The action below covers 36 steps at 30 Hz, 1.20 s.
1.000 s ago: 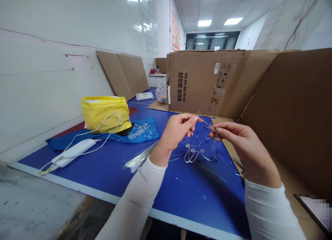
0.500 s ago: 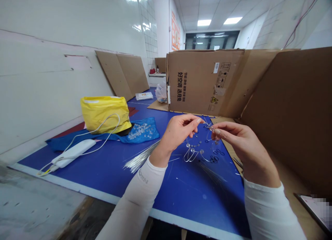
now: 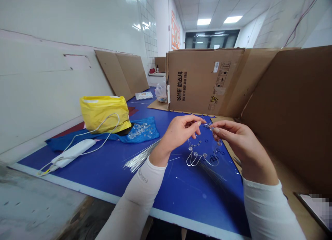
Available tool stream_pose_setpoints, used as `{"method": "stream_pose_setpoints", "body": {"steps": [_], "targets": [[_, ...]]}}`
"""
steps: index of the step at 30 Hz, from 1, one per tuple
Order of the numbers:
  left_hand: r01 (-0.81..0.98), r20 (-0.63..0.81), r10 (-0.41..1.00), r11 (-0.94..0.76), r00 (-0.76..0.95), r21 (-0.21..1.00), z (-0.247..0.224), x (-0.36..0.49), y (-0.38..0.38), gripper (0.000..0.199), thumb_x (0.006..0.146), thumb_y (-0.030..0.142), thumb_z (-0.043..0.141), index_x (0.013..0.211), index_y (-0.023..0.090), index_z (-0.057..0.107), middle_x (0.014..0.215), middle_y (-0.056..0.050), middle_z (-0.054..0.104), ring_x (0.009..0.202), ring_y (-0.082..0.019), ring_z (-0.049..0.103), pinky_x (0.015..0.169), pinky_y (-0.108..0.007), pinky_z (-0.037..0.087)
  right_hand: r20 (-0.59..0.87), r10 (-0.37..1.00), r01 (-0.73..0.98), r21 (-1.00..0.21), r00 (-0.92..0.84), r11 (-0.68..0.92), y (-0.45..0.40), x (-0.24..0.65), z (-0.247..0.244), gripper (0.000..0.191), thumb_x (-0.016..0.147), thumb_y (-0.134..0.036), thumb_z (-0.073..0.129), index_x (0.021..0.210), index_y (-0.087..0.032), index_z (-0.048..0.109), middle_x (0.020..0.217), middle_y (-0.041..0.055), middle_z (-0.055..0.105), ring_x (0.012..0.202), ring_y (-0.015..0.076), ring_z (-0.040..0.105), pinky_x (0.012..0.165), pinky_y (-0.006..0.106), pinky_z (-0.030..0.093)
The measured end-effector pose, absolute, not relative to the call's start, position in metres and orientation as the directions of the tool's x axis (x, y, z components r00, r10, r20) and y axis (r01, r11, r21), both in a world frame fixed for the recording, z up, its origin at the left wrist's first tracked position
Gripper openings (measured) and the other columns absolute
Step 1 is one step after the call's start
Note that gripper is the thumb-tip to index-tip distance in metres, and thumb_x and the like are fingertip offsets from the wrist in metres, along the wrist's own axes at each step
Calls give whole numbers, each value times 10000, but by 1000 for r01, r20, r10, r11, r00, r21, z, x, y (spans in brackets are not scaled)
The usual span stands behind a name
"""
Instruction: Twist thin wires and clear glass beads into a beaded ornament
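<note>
My left hand and my right hand hang above the blue work table, fingertips pinching a thin beaded wire strand between them. The strand carries small clear glass beads and droops into wire loops just over the tabletop. Small dark rings lie below my right hand. A bundle of straight silver wires lies left of my left wrist. Loose clear beads sit on a blue cloth beyond it.
A yellow bag and a white power bank with a white cable lie at the table's left. Cardboard partitions stand ahead and to the right. A plastic bag and a white box sit farther along.
The wire loops have shifted slightly right and the strand's hanging part has swung. My fingers have shifted a little along the wire, and both hands stay pinched on it.
</note>
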<state>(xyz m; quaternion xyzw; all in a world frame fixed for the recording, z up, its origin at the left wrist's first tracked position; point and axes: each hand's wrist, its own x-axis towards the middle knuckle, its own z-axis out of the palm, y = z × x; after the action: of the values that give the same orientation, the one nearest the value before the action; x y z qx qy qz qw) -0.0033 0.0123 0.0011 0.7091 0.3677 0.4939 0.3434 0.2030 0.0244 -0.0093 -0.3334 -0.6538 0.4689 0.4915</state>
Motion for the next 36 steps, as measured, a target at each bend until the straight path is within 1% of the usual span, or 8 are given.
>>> {"method": "stream_pose_setpoints", "body": {"steps": [4, 7, 11, 17, 21, 24, 30, 36], "targets": [[208, 418, 855, -489, 307, 847, 1, -4, 12, 276, 911, 215, 566, 1140, 159, 710, 760, -23, 684, 634, -92, 619, 630, -221, 528, 300, 902, -96, -954, -311, 284, 24, 202, -9, 236, 723, -382, 834, 863, -206, 761, 661, 9, 644, 599, 142, 551, 561, 294, 446], [197, 417, 837, -503, 355, 842, -1, -4, 13, 235, 924, 277, 585, 1083, 163, 716, 762, -16, 675, 643, -95, 625, 636, -228, 530, 295, 897, -118, -956, -331, 270, 24, 201, -9, 225, 725, -382, 834, 830, -203, 749, 641, 3, 629, 589, 135, 537, 552, 285, 426], [173, 437, 836, -509, 332, 843, -4, -3, 16, 241, 934, 366, 600, 958, 152, 707, 732, -14, 667, 588, -90, 613, 587, -226, 504, 295, 894, -101, -955, -336, 278, 23, 201, -8, 209, 760, -388, 808, 821, -199, 741, 645, 9, 640, 599, 139, 547, 569, 285, 431], [207, 453, 851, -509, 264, 835, -4, -3, 17, 244, 931, 367, 611, 874, 141, 684, 678, -8, 661, 507, -72, 583, 533, -212, 471, 342, 895, 69, -925, -285, 375, 19, 200, -6, 224, 799, -418, 780, 870, -207, 750, 771, 42, 725, 702, 163, 622, 674, 299, 489], [227, 450, 863, -497, 230, 837, -2, -3, 17, 241, 927, 356, 616, 832, 141, 671, 653, 0, 661, 491, -66, 580, 532, -204, 470, 441, 875, 198, -857, -200, 477, 18, 202, -10, 251, 777, -425, 798, 919, -223, 752, 899, 49, 757, 804, 190, 666, 757, 326, 505], [228, 442, 873, -483, 208, 846, -2, -3, 18, 232, 926, 352, 618, 847, 142, 675, 642, 4, 659, 480, -64, 576, 516, -200, 455, 482, 857, 239, -824, -182, 515, 20, 206, -11, 243, 804, -441, 765, 926, -231, 757, 930, 55, 770, 845, 207, 687, 788, 346, 514], [198, 421, 893, -446, 157, 873, -4, -4, 21, 235, 933, 353, 603, 823, 151, 654, 622, 14, 652, 454, -52, 559, 488, -196, 427, 420, 884, 194, -868, -205, 458, 23, 212, -7, 245, 758, -420, 789, 913, -231, 764, 919, 61, 781, 865, 219, 712, 815, 363, 549], [151, 407, 897, -433, 175, 889, -7, -5, 23, 262, 933, 382, 601, 816, 153, 651, 597, 19, 637, 436, -55, 545, 460, -199, 415, 368, 898, 124, -906, -241, 404, 21, 208, -6, 268, 713, -411, 835, 886, -219, 764, 878, 55, 780, 812, 187, 711, 778, 321, 565]]}}
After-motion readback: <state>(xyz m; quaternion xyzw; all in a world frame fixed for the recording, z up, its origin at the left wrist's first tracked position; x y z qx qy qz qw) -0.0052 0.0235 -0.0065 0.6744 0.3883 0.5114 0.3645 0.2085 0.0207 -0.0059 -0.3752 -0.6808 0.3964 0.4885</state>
